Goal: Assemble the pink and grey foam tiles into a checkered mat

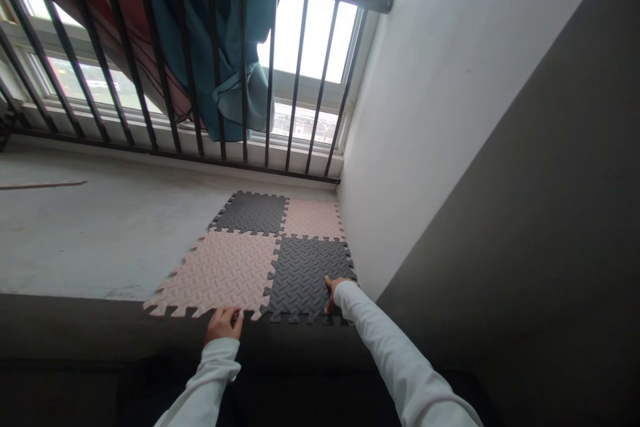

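Four-part patchwork aside, the near pink foam mat tile has toothed edges and a raised pattern. My left hand is at its front edge, fingers curled, apparently pinching the rim. On the near dark grey foam mat tile lies my right hand, thumb and fingers apart, touching its right part near the wall. Behind these are a far dark grey tile and a far pink tile. The tiles meet along their toothed seams in a checkered square. The near tiles reach the ledge's front edge.
The tiles lie on a pale ledge against a white wall on the right. A dark metal railing runs along the window behind. Teal cloth and reddish cloth hang there. A thin stick lies left.
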Available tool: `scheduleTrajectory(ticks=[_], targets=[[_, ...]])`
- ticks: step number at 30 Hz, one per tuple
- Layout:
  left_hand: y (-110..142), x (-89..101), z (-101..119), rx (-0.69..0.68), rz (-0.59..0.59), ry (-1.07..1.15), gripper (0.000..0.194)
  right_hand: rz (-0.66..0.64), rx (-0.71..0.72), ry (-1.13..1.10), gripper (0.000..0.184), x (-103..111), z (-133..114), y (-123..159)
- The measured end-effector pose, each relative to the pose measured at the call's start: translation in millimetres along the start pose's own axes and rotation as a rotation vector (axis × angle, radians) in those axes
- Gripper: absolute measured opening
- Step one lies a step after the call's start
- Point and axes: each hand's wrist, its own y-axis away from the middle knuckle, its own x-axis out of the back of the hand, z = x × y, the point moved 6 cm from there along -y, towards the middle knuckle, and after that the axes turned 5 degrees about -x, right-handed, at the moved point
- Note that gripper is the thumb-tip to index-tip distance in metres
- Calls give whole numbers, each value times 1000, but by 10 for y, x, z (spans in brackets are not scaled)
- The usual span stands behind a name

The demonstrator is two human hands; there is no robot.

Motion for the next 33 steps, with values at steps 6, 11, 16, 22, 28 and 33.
scheduleTrajectory(ticks=[6,11,16,22,28,33], targets=[[45,-36,48,-64,-45,-86,20,-18,5,63,123,15,-37,-52],[75,-47,100,-58,-78,-187,21,-17,-12,30,125,-12,-29,-135],[82,-21,163,-39,-128,-283,22,-16,-17,68,124,-23,-17,-165],[88,-8,167,-59,-107,-338,21,-10,-17,65,121,6,-19,-101],[68,32,203,-61,-76,-317,23,5,-10,68,122,4,-23,-119],[25,83,241,30,-61,-238,24,-18,-21,51,121,9,-22,-132]])
